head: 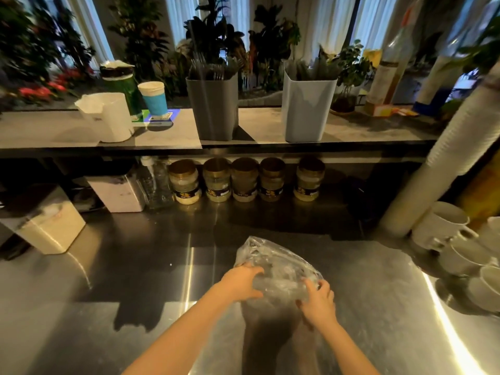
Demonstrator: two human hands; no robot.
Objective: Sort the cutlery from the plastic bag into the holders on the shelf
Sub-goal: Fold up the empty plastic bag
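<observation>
Head view, plastic bag [276,266] on counter [108,280], between left hand [242,284], right hand [318,301]

Dim counter nook, bright windows.
Pale-curtained tall windows [373,23] glow behind dark leafy plants [213,31]; brushed steel worktop [108,280] catches light streaks.

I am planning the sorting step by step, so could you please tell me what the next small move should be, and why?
Probably pull the bag open and take out one piece. The left hand and right hand both grip the bag on the counter, where no cutlery lies loose, and the grey holder and pale holder stand on the shelf behind.
</observation>
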